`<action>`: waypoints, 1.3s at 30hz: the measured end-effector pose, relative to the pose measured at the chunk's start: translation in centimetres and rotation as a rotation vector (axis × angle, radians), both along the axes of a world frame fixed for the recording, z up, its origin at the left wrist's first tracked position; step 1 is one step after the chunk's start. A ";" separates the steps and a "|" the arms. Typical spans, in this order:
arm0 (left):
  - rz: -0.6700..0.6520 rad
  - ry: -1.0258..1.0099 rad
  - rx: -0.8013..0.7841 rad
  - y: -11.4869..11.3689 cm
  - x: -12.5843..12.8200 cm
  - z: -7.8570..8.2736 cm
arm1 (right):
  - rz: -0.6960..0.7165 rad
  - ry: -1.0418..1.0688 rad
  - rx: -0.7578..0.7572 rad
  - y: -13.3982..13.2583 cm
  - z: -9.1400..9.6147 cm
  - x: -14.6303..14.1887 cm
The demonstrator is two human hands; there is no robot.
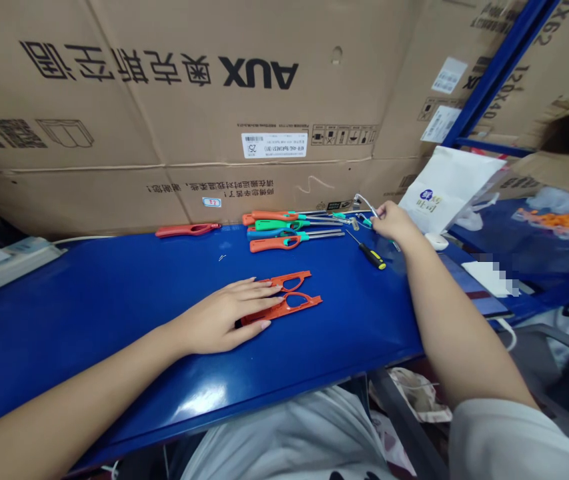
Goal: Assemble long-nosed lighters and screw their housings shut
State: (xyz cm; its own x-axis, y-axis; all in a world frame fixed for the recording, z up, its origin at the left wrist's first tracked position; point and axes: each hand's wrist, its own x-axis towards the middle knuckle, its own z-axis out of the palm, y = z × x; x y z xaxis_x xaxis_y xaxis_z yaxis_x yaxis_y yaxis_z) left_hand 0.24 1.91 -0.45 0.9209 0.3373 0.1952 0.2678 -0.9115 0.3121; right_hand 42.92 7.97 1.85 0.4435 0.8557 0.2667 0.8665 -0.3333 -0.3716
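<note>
My left hand (227, 313) lies flat, fingers stretched, on two orange lighter casing halves (304, 303) side by side on the blue table. The casings' left ends are hidden beneath it. At the back right, my right hand (393, 221) pinches a thin white wire (367, 204). Small metal and green lighter parts (353, 222) lie just left of those fingertips. Several long-nosed gas lighters in orange, green and blue, among them an orange lighter (269, 246), lie in a pile against the cardboard. A yellow-and-black screwdriver (373, 256) rests between the pile and my right forearm.
A red lighter body (187, 230) lies at the back left, with a white power strip (9, 267) farther left. Cardboard (164, 147) walls the back edge. On the right stand a white paper bag (447, 187) and a blue metal post (494, 73); orange pieces (561, 221) lie beyond.
</note>
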 end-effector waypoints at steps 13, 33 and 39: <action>0.075 -0.050 0.080 1.7 -1.3 -0.6 | 0.834 -0.021 0.229 -2.7 0.9 -8.4; 0.460 -0.525 -0.034 0.5 -0.1 -1.1 | 1.170 -0.126 0.033 -6.2 0.7 -14.9; 0.412 -0.563 -0.008 0.4 0.0 -1.0 | 1.172 -0.175 -0.023 -6.1 0.6 -14.8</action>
State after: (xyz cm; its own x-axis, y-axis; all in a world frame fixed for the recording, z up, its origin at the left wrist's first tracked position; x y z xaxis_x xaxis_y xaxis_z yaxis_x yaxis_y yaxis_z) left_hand 0.20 2.29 -1.48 0.4771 0.6408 0.6014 0.3864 -0.7676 0.5114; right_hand 28.09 1.88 2.47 -0.6550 0.7214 0.2250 0.6864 0.6925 -0.2222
